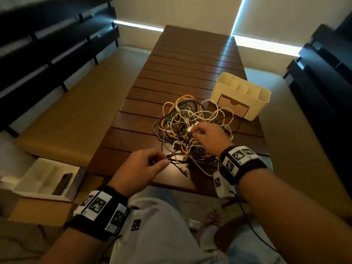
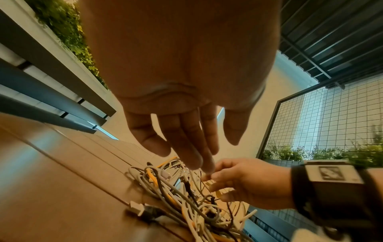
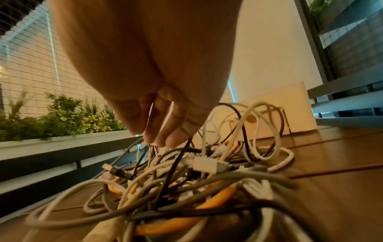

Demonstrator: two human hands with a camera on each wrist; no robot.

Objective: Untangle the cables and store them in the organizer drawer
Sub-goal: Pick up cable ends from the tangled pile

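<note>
The tangle of cables (image 1: 192,130) lies at the centre of the head view on the slatted wooden counter (image 1: 171,73), white, grey, black and orange loops knotted together. My right hand (image 1: 207,139) reaches into its middle, fingers (image 3: 165,131) curled and pinching a white cable end. My left hand (image 1: 141,164) pinches a black cable at the pile's lower left edge. The cream organizer (image 1: 242,96) stands just upper right, its drawer closed.
</note>
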